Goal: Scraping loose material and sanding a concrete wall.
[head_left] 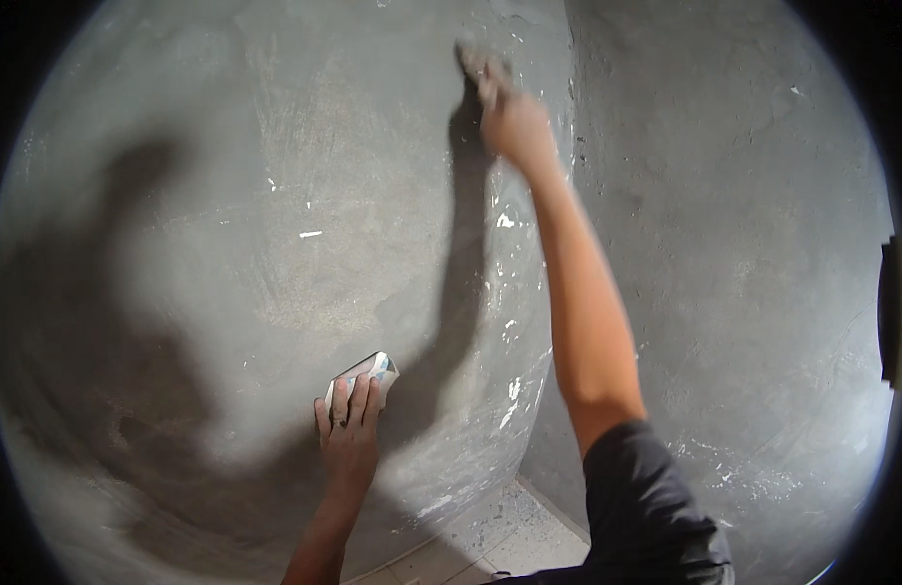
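Observation:
My left hand (350, 429) holds a small white angular piece with blue marks, perhaps a folded or cut carton (381, 369), close to the grey wall (344, 166). Its fingers lie over the front of that piece, and a dark edge shows at the top. Higher up, near the inner corner, my right hand (521, 127) grips the handle of what looks like a scraper (485, 70). Motion smears this hand and the tool; the blade's end seems to meet the wall. White flecks and patches (507, 220) mark the surface below it.
A second grey wall (744, 234) meets the first at a vertical corner on the right. Pale floor tiles (500, 536), strewn with debris, show at the bottom. A dark object (890, 312) sits at the right rim. My shadow falls across the left wall.

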Available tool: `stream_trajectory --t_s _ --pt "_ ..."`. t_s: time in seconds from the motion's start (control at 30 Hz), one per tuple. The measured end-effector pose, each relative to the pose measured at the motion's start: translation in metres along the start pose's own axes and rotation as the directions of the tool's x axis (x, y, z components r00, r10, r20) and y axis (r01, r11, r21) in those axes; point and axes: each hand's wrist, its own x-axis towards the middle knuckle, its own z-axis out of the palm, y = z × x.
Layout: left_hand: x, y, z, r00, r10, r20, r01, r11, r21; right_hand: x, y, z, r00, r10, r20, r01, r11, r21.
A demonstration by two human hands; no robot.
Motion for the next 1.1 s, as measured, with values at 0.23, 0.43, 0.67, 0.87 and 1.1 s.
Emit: stream_trajectory --t_s 0.23,0.43,0.67,0.87,1.1 --pt "0.01 0.005 -0.003 0.999 -0.015 0.043 0.017 0.999 -0.043 -0.017 0.026 0.006 0.995 -0.098 0.013 0.098 0.993 -0.064" --pt "-0.004 -0.023 0.001 0.998 0.053 0.025 -0.054 0.996 0.071 -0.185 -0.034 0.021 0.977 0.057 0.205 -0.087 0.986 0.142" --pt "-0.004 -0.001 -0.005 0.998 0.055 0.044 -0.051 0.995 -0.085 0.065 0.006 -0.006 0.997 -0.041 0.07 0.051 0.986 -0.157" --pt "-0.007 -0.012 -0.011 0.998 0.006 0.067 0.002 0.993 -0.116 -0.103 -0.006 0.03 0.999 -0.015 0.028 0.014 1.0 0.026" --pt "-0.009 -0.023 -0.025 0.998 0.028 0.056 -0.024 0.998 -0.058 -0.253 -0.056 0.022 0.975 0.009 0.22 -0.042 0.989 0.143"
